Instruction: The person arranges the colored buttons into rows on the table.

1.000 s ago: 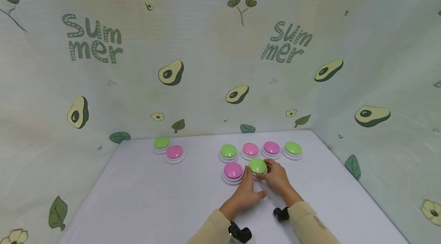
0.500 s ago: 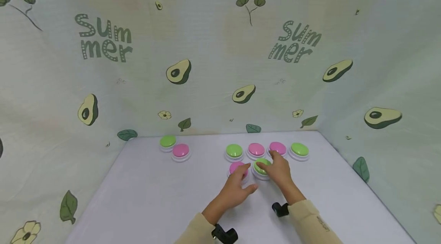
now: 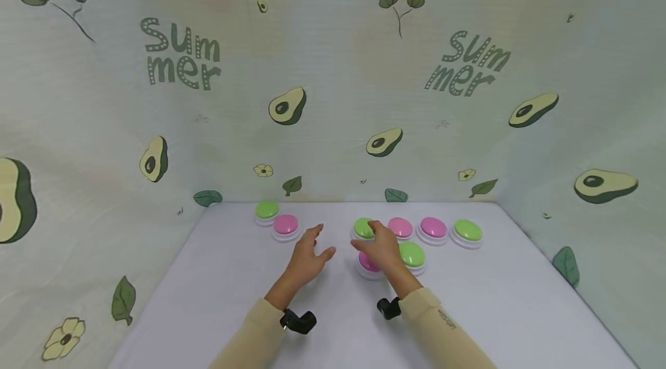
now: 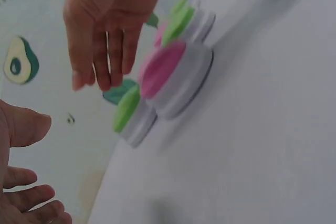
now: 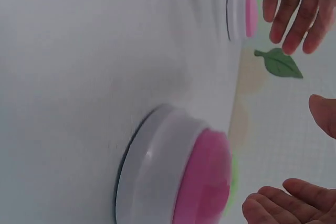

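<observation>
My left hand (image 3: pixel 304 259) hovers over the table with thumb and fingers spread, holding nothing. Its nearest button is a pink dome button (image 3: pixel 285 224) on a white base, just beyond the fingertips on the left. To the right, my right hand (image 3: pixel 382 247) is also spread and holds nothing. It overlaps a front pink dome button (image 3: pixel 367 264) and a green dome button (image 3: pixel 362 228) behind it, partly hiding both. A second green button (image 3: pixel 413 254) sits beside its wrist. In the right wrist view, the front pink button (image 5: pixel 205 177) stands large below the right fingers (image 5: pixel 283 203).
Two pink buttons, one (image 3: pixel 400 227) left of the other (image 3: pixel 433 227), and a green button (image 3: pixel 467 230) continue the back row rightward. Another green button (image 3: pixel 267 209) stands at the far left. A printed cloth wall (image 3: pixel 333 68) closes off the back of the white table (image 3: pixel 234 276).
Both hands have left the front green button and moved left, the left hand farther, with the gap between them widening. The head view has turned left; the buttons keep their arrangement.
</observation>
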Tool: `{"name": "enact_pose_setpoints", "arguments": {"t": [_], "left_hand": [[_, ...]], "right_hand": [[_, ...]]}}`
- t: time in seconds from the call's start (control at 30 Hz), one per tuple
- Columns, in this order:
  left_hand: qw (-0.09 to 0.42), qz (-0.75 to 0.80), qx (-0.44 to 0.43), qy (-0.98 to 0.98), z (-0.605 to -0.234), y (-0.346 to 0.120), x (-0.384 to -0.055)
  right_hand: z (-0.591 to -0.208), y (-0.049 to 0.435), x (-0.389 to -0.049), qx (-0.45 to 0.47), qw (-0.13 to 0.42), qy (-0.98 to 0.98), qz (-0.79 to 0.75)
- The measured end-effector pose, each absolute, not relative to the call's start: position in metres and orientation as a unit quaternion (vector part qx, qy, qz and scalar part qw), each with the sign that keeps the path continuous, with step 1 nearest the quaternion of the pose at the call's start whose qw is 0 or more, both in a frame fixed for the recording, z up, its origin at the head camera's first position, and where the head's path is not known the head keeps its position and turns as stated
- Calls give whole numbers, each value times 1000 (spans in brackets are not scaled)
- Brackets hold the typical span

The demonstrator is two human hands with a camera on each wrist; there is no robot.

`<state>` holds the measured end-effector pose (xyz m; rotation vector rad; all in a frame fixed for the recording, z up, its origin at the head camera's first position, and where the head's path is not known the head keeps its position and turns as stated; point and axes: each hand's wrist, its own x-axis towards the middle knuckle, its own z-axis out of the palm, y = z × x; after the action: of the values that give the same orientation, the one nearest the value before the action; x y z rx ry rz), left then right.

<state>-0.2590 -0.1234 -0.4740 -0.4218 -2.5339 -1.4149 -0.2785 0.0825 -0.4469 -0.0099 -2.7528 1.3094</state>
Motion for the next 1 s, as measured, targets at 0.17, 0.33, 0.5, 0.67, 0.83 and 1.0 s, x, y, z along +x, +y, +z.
{"name": "enact_pose_setpoints", "arguments": {"t": [0.17,0.33,0.5,0.67,0.83,1.0], "left_hand": [[124,-443,-79,-885,-491,-157,-286],[144,-430,-48,-890,-503,-184,-306],[140,-432,-26,-890,-504,-199,-318],[121,-440,-14,-890,-505,-202,-326],[111,-449,2,-887,-510,-207,-329],[110,-440,24,-891,-519,-217,-334]], "right_hand": [[-455,57,-282,39,35,-895,443],[-461,33,-283,95,9,-890,446],[-466,10,-290,130,-34,-891,433],[-470,-3,-296,156,-59,-881,443],[-477,-12,-299,167,-73,-871,456],[-486,-20,-303,162,-72,-875,450]]}}
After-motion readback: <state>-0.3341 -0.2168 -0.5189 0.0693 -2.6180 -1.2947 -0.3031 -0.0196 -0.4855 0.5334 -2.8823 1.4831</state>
